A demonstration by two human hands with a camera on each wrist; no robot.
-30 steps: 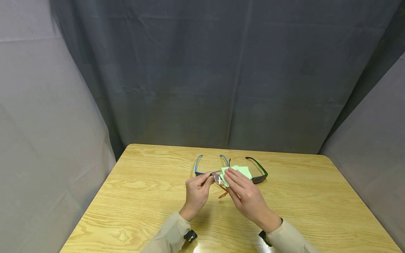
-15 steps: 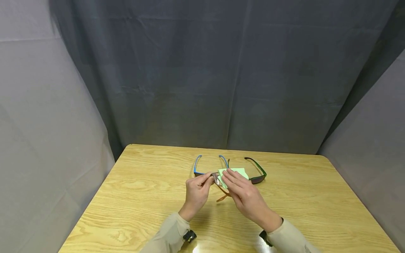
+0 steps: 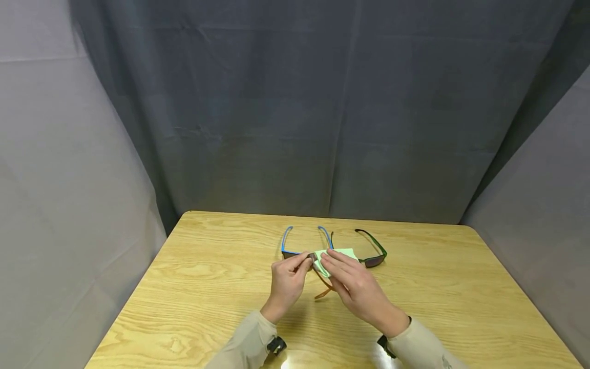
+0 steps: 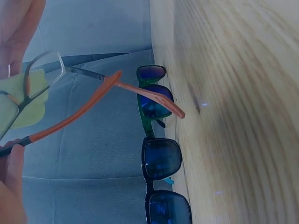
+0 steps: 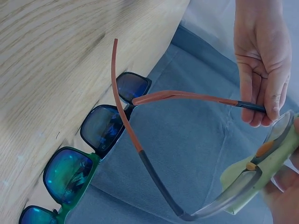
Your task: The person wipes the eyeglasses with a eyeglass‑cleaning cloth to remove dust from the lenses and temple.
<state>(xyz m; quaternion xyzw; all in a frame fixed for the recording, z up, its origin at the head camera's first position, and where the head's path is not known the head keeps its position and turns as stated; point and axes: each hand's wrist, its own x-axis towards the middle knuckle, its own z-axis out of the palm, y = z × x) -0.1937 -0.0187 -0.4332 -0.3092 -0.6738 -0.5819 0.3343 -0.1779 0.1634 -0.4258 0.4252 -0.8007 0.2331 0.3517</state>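
My left hand (image 3: 286,284) pinches a pair of eyeglasses with orange temple tips (image 5: 173,95) at one end of the frame, near the hinge. The temples stand unfolded and point down toward the table. A pale green cloth (image 3: 346,252) lies against the front of the lenses. My right hand (image 3: 359,289) holds the cloth there, fingers stretched over it in the head view. In the right wrist view, the cloth shows behind both lenses, with fingertips (image 5: 282,179) behind it. The hands and cloth hide most of the lenses in the head view.
Behind the hands, two pairs of sunglasses stand side by side on the wooden table (image 3: 207,287): blue-and-black sunglasses (image 3: 283,241) at left and green-framed sunglasses (image 3: 375,261) at right, partly hidden by cloth and hands. A dark curtain (image 3: 258,128) hangs beyond the table's far edge.
The right hand and cloth have slid left along the lenses toward the left hand, covering the lens part seen earlier. The orange temples have swung slightly downward in view. The left hand stays put.
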